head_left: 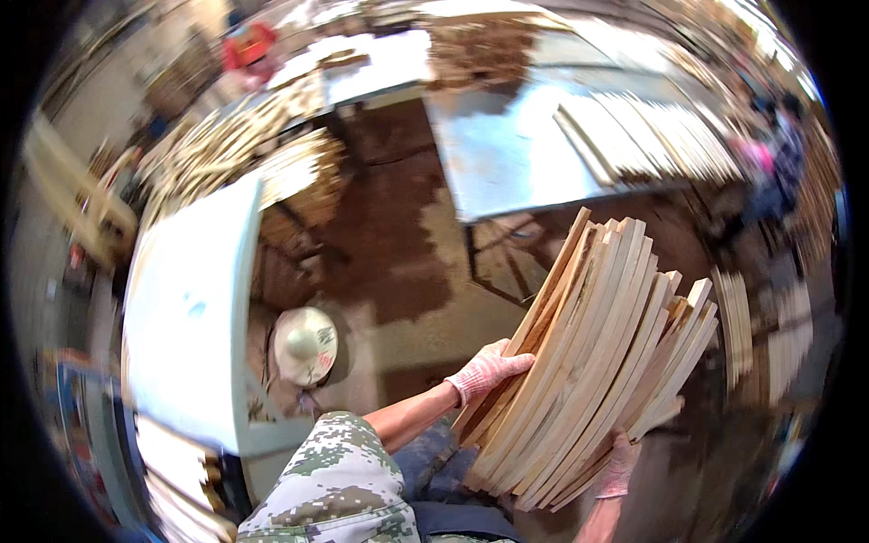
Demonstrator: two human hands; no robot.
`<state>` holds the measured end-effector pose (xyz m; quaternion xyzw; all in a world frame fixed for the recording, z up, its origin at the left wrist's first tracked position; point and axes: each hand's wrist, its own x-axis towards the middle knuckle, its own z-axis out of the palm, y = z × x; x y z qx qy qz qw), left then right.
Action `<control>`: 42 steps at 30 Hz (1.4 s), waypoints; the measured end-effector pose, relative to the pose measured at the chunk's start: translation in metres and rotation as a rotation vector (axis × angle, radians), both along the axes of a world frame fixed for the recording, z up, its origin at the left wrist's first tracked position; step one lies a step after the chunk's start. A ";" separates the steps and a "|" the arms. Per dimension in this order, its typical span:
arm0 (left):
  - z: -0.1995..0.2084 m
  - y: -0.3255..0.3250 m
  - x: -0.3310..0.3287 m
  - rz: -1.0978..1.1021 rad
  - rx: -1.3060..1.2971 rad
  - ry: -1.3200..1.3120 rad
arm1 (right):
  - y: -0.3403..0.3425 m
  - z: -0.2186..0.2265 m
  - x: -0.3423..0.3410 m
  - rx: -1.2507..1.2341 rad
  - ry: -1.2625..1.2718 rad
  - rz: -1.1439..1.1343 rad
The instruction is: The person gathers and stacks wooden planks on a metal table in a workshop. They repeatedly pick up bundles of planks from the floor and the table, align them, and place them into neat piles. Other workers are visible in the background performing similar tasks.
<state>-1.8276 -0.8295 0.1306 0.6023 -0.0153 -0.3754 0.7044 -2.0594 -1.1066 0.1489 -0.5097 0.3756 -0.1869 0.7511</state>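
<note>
A thick bundle of pale wooden strips hangs tilted in front of me, held between both hands. My left hand, in a pinkish knit glove, grips the bundle's left side with the thumb over the outer strip. On the right, low down, my gloved right hand clasps the other side. Its fingers are partly hidden behind the wood. The strips fan out unevenly, and several on the right sit apart from the main stack.
A light-topped table ahead carries a row of strips. To the left stands another pale table, with a conical hat beside it. More wood piles lie beyond. One person is at right, another far left.
</note>
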 end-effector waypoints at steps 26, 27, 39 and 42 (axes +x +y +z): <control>0.102 0.625 -0.242 1.705 0.363 0.270 | 0.760 0.095 0.327 -0.175 0.003 1.983; 0.084 0.644 -0.253 1.674 0.413 0.300 | 0.791 0.099 0.330 -0.235 0.060 2.095; 0.128 0.792 -0.216 1.375 0.999 0.596 | 1.023 0.092 0.393 -1.137 -0.337 2.251; 0.135 0.794 -0.211 1.344 1.220 0.610 | 1.043 0.136 0.384 -1.672 -0.246 2.259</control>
